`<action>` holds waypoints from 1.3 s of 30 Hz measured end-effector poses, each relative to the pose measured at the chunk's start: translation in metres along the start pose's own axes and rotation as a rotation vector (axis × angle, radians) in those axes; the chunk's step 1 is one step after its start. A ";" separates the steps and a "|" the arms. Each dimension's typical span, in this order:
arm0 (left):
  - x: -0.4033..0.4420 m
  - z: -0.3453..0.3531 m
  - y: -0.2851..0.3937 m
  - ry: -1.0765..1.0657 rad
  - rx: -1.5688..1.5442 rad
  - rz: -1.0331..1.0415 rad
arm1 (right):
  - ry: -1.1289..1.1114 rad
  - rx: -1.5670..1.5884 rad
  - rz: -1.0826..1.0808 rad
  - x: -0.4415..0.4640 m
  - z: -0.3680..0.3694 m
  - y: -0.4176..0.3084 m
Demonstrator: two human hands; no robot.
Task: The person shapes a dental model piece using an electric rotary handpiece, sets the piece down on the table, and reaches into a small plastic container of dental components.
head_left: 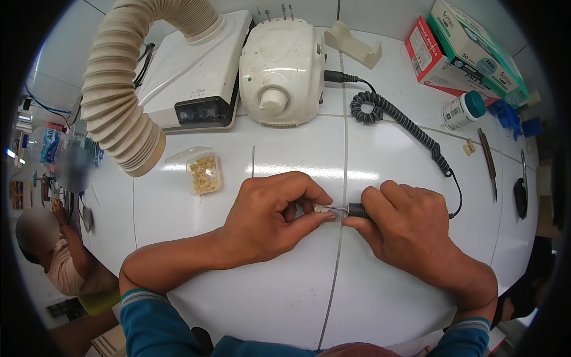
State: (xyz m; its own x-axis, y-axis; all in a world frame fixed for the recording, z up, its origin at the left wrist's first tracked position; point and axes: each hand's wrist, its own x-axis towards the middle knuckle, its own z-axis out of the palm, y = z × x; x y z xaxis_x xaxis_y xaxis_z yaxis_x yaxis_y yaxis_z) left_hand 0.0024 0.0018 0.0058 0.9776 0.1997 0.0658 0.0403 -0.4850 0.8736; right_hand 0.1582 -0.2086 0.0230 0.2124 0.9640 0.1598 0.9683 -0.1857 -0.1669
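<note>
Between thumb and fingertips, my left hand pinches a small whitish piece that looks like a dental crown. My right hand is wrapped round a black rotary handpiece, whose thin metal bur points left and meets the small piece or comes very close to it. A coiled black cord runs from the handpiece to the white control unit at the back. Left of my left hand stands a clear plastic box with several yellowish tooth-like pieces in it.
A ribbed suction hose arches over the left side from a white machine. Cartons, a white bottle with a green cap, a brown-handled tool and a cream handpiece rest stand or lie further back. Another person sits at left.
</note>
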 end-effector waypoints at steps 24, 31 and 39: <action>-0.005 -0.002 -0.023 0.181 0.475 0.320 | 0.025 0.187 0.109 -0.003 -0.003 0.004; -0.054 -0.024 0.018 -0.001 0.526 0.388 | 0.023 0.179 0.081 -0.002 -0.004 0.004; -0.097 -0.088 -0.003 0.379 0.654 -0.031 | 0.014 0.149 0.072 -0.001 -0.003 0.002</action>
State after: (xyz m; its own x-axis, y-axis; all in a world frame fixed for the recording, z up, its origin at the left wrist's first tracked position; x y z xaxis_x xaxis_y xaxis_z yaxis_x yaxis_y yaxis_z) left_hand -0.1103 0.0587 0.0389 0.8409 0.4436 0.3100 0.2967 -0.8569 0.4215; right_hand 0.1601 -0.2109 0.0256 0.2837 0.9462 0.1555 0.9205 -0.2232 -0.3208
